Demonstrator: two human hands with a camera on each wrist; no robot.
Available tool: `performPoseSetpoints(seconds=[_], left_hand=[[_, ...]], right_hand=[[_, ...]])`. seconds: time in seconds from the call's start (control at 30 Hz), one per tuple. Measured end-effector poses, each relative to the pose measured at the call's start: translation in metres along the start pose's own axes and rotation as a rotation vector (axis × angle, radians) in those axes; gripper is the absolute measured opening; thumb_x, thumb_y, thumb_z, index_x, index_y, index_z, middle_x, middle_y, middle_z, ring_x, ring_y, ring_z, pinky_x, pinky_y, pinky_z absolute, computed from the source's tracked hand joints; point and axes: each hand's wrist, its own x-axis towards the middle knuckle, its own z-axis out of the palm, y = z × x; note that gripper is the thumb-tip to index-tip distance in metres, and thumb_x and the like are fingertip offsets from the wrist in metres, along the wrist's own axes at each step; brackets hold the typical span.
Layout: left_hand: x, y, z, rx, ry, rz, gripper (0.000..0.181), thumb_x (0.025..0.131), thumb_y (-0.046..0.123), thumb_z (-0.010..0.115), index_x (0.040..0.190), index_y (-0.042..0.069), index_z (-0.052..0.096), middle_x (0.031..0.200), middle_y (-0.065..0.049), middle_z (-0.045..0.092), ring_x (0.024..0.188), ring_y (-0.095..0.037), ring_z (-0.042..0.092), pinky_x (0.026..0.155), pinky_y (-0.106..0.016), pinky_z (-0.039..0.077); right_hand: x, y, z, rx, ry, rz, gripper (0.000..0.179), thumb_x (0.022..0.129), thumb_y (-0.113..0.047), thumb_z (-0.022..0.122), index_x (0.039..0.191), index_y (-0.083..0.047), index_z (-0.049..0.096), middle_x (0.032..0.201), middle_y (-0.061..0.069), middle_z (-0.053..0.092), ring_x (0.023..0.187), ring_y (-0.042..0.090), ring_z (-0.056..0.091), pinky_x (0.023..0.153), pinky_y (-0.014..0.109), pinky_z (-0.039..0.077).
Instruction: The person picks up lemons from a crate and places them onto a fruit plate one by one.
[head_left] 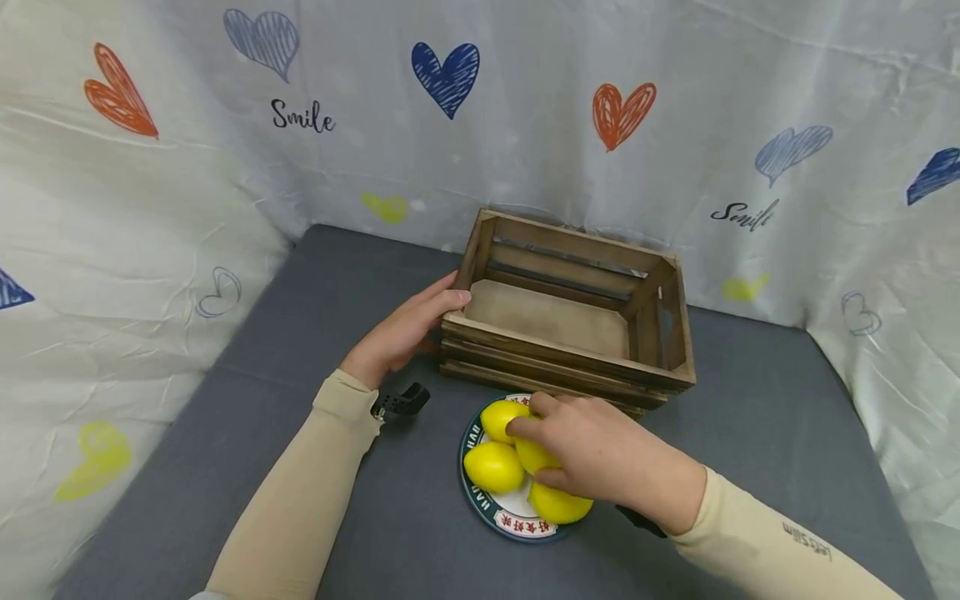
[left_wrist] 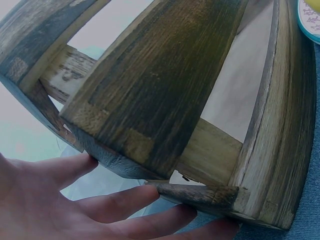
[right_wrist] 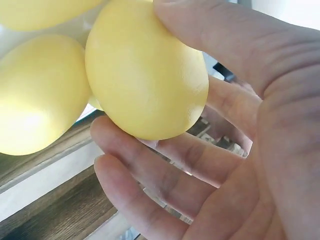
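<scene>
My right hand grips a yellow lemon between thumb and fingers. This lemon is over a round plate with a dark green rim and red lettering, among other lemons. In the right wrist view, another lemon lies right beside the held one. Behind the plate stands a brown slatted wooden crate, its inside floor bare. My left hand holds the crate's left end, thumb over the rim. The left wrist view shows its fingers against the crate's outer end.
The dark grey table extends around the crate and plate. Behind it hangs a pale curtain printed with hearts and "Smile" lettering, close to the crate's back. A black band is on my left wrist.
</scene>
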Motion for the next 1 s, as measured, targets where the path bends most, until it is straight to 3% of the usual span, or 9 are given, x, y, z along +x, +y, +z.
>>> performPoseSetpoints(seconds=[0.33, 0.6, 1.0], left_hand=[[-0.004, -0.002, -0.007, 0.008, 0.010, -0.001, 0.086, 0.105, 0.062, 0.051, 0.175, 0.038, 0.008, 0.184, -0.004, 0.010, 0.165, -0.052, 0.017, 0.120, -0.077, 0.036], [-0.006, -0.004, -0.010, -0.002, 0.002, -0.006, 0.087, 0.104, 0.062, 0.052, 0.175, 0.038, 0.007, 0.183, -0.005, 0.010, 0.164, -0.052, 0.020, 0.121, -0.076, 0.035], [-0.002, -0.006, -0.005, -0.016, -0.027, -0.002, 0.087, 0.105, 0.061, 0.051, 0.175, 0.036, 0.006, 0.183, -0.007, 0.011, 0.164, -0.051, 0.019, 0.120, -0.077, 0.035]], right_hand=[[-0.002, -0.004, 0.000, 0.061, -0.008, 0.046, 0.057, 0.085, -0.038, 0.094, 0.138, -0.025, 0.074, 0.127, 0.002, 0.071, 0.093, 0.014, 0.068, 0.084, 0.037, 0.062], [-0.005, -0.004, -0.001, 0.070, 0.008, 0.046, 0.057, 0.084, -0.036, 0.095, 0.137, -0.024, 0.075, 0.123, 0.001, 0.071, 0.088, 0.011, 0.063, 0.081, 0.035, 0.060], [-0.014, -0.002, -0.003, 0.083, 0.016, 0.102, 0.055, 0.086, -0.038, 0.093, 0.136, -0.025, 0.074, 0.125, -0.001, 0.070, 0.095, 0.011, 0.068, 0.084, 0.036, 0.061]])
